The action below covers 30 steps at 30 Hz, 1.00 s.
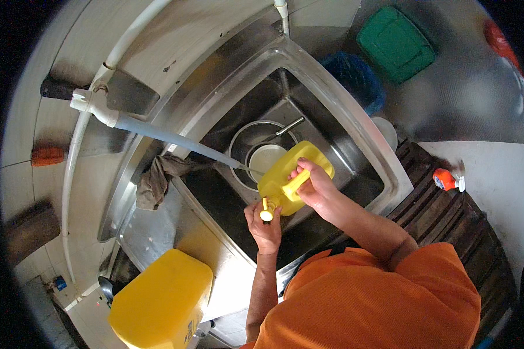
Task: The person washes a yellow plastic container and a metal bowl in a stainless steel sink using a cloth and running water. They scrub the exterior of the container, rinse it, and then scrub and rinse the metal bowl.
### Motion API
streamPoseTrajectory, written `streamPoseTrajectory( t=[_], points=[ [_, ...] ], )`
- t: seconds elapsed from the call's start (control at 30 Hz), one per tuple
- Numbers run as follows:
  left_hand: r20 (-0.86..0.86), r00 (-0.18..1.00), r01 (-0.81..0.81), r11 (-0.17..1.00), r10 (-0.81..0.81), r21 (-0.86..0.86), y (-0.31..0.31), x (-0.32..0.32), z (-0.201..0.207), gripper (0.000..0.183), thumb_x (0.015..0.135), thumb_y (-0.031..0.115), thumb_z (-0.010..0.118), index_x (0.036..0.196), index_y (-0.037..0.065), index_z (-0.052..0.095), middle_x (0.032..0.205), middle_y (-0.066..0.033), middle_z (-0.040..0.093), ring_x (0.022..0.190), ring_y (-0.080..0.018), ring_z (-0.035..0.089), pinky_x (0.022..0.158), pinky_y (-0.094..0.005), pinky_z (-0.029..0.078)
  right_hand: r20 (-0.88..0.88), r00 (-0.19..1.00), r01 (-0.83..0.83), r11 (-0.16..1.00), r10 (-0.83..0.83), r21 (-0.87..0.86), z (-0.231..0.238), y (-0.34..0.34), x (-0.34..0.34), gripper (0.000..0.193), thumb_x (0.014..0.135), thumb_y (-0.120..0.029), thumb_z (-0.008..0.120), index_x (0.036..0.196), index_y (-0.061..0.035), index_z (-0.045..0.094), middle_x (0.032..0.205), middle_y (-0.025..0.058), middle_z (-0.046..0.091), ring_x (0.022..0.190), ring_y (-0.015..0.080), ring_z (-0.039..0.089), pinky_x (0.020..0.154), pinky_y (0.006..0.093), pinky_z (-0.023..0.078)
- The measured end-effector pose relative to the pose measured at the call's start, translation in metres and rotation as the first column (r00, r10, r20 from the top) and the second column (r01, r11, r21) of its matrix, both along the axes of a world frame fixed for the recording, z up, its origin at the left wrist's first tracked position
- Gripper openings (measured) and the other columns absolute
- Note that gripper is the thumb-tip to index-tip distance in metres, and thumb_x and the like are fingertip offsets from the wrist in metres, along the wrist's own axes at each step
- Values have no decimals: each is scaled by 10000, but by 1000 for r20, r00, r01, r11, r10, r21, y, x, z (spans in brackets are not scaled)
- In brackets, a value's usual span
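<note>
Over the sink [337, 87] I hold a yellow plastic jug [273, 174], tilted with its neck toward me. My right hand [315, 185] is wrapped round the jug's handle. My left hand [264, 230] closes round the neck, its fingers beside the pale cap [266, 216]. Under the jug, in the basin, a round pan [238, 142] with a metal handle lies with a pale bowl [265, 157] inside it. A grey-blue hose [174, 138] runs from the wall pipe, its end above the pan.
A large yellow container [163, 296] stands at lower left. A brown cloth [157, 180] hangs on the sink's left edge. Beyond the sink are a blue-lined bin [355, 81] and a green tub [395, 43]. An orange bottle [445, 180] sits at right by dark slats [448, 218].
</note>
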<state>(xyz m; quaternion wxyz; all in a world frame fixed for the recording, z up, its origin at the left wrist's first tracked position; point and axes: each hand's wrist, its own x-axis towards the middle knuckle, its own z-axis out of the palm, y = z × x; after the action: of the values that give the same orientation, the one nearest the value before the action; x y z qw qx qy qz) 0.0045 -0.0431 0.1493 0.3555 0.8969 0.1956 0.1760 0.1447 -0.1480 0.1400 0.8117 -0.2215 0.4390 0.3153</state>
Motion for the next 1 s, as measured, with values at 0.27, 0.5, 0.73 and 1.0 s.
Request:
streamPoseTrajectory(
  t=[0.27, 0.5, 0.73, 1.0],
  points=[
    [-14, 997, -77, 885, 80, -460, 8, -3, 6, 427, 757, -7, 722, 1158, 6, 576, 1057, -150, 587, 966, -280, 591, 872, -358, 472, -10, 1000, -7, 1000, 7, -22, 7, 4, 3, 81, 855, -72, 619, 845, -91, 541, 723, 15, 506, 670, 177, 507, 743, 355, 469],
    [-35, 979, -204, 979, 203, -32, -8, 4, -10, 414, 669, 134, 843, 917, -4, 542, 843, -145, 564, 772, -322, 573, 712, -394, 478, -2, 1000, -19, 999, 19, -37, 8, 6, 4, 83, 860, -70, 614, 840, -90, 536, 725, 16, 504, 671, 173, 506, 727, 337, 472],
    [-122, 962, -240, 970, 242, 31, -6, 12, -8, 472, 645, 246, 868, 882, -3, 545, 774, -165, 587, 694, -345, 592, 635, -416, 482, 82, 997, -4, 1000, 3, 14, -2, 6, -1, 102, 855, -87, 630, 920, -80, 551, 784, 27, 518, 710, 173, 514, 719, 329, 473],
    [-142, 971, -194, 981, 195, 21, -9, 8, -10, 386, 725, 202, 811, 933, -28, 581, 994, -212, 600, 837, -353, 617, 683, -395, 506, 64, 998, 4, 1000, -6, 28, -5, 5, -2, 145, 843, -87, 642, 962, -81, 560, 812, 32, 519, 726, 179, 511, 714, 322, 470]
  ],
)
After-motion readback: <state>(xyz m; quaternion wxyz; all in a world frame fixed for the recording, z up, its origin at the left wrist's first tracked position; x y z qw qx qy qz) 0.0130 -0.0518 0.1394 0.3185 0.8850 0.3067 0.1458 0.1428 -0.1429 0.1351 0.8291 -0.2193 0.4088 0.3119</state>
